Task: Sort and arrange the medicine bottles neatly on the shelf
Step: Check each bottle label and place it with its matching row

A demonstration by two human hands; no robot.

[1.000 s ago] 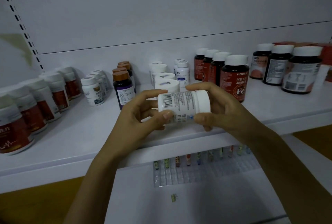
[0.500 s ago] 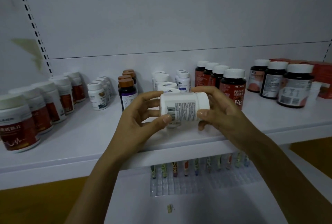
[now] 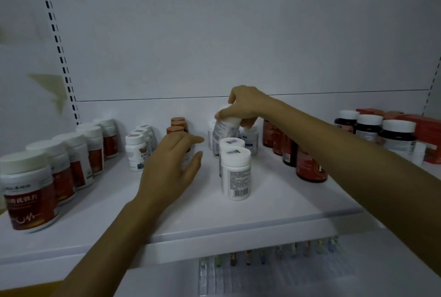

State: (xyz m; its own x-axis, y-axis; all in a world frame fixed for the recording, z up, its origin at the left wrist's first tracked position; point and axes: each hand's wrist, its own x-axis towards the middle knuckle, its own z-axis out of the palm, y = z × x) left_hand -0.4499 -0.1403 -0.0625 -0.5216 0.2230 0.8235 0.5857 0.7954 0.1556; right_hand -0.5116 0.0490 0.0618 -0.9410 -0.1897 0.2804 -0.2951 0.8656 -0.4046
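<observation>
At far centre of the shelf (image 3: 274, 196), right hand (image 3: 241, 106) clasps a tilted bottle (image 3: 225, 129) by its top, left hand (image 3: 171, 163) slack, empty; judged light, rigid, slick: grip the top.

Bottle rows ran front to back on the shelf (image 3: 274, 206): a jar row (image 3: 69, 160) at far left, the centre row (image 3: 235, 172) mid-shelf. The right hand (image 3: 243, 106) held a tilted bottle (image 3: 224, 129) over that row's rear; the left hand (image 3: 169, 168) hovered to its left.

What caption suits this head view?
Right hand grips a tilted white plastic medicine bottle by its cap at the back of the white shelf; open left hand in front of copper-capped dark bottles.
</observation>
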